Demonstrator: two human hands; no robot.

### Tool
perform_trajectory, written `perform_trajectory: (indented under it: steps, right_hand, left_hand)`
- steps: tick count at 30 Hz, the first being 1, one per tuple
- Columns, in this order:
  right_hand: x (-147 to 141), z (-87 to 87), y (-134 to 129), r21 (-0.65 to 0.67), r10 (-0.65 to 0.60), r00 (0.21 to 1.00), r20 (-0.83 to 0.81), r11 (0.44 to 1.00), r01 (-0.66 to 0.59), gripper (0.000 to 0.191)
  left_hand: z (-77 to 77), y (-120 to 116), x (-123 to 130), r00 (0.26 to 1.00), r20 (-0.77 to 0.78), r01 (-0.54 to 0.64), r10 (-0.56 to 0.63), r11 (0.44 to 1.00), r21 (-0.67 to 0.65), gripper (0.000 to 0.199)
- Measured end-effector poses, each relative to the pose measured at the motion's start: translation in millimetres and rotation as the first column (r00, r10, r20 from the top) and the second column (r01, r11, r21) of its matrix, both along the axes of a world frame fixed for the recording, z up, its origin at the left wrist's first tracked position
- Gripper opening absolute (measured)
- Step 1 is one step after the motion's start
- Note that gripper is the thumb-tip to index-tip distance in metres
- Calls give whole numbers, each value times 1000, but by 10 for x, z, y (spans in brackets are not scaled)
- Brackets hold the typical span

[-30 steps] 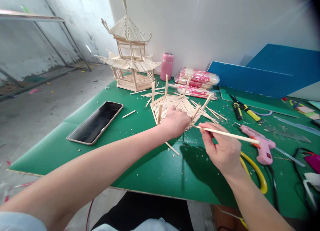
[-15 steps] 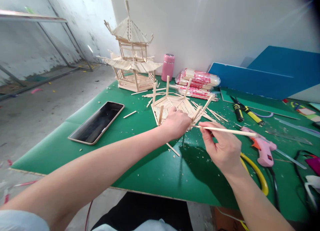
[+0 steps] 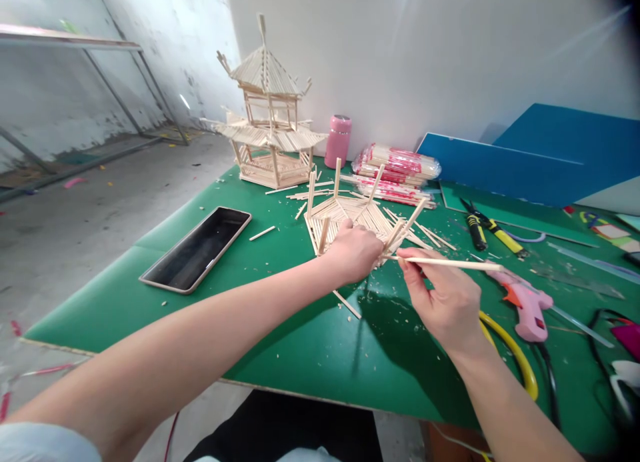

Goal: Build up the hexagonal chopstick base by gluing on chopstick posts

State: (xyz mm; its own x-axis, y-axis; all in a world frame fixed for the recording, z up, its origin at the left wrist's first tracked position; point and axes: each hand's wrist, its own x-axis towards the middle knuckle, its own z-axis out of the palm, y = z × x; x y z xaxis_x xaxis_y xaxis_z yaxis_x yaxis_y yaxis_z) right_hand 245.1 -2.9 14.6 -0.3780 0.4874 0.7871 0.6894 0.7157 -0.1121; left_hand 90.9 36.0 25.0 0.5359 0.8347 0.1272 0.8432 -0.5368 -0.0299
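A hexagonal base of pale chopsticks (image 3: 367, 213) with several upright posts lies mid-table. My left hand (image 3: 357, 249) rests over its front edge, fingers curled down; whatever they pinch is hidden. Between the thumb and fingers of my right hand (image 3: 443, 295) is a long chopstick (image 3: 463, 265), held almost level. Its left end reaches the base's front right corner, beside my left fingertips. Behind, to the left, stands a two-tier chopstick pagoda (image 3: 273, 139).
On the green table (image 3: 300, 349) lie a phone (image 3: 197, 249), a pink glue gun (image 3: 529, 305), yellow-black pliers (image 3: 493, 229) and loose stick pieces. A pink flask (image 3: 339, 142) and wrapped chopstick packs (image 3: 395, 172) stand behind. Blue boards (image 3: 500, 162) lean at the back right.
The whole view has shifted slightly, so things sit a little lower. Both hands keep nearly the same place at the base, and the chopstick stays in my right hand.
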Motion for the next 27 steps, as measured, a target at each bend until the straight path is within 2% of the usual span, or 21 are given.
perform_trajectory:
  steps: [13, 16, 19, 23, 27]
  right_hand:
    - [-3, 5, -9, -46, 8, 999, -31, 999, -10, 24]
    - [-2, -21, -24, -62, -26, 999, -26, 998, 24, 26]
    - [15, -88, -43, -122, -72, 997, -34, 990, 68, 28]
    - [54, -185, -63, -273, -81, 996, -30, 959, 70, 23]
    - [54, -213, -70, -323, -94, 995, -11, 943, 85, 19]
  left_hand:
    - [22, -6, -11, 1000, 10, 1, 0, 1000, -19, 20]
    - [28, -6, -13, 1000, 16, 3, -2, 1000, -19, 21]
    - [35, -9, -16, 1000, 18, 4, -3, 1000, -13, 21]
    - [34, -7, -19, 1000, 15, 1, -1, 1000, -2, 22]
    - [29, 1, -19, 1000, 1, -1, 1, 1000, 5, 22]
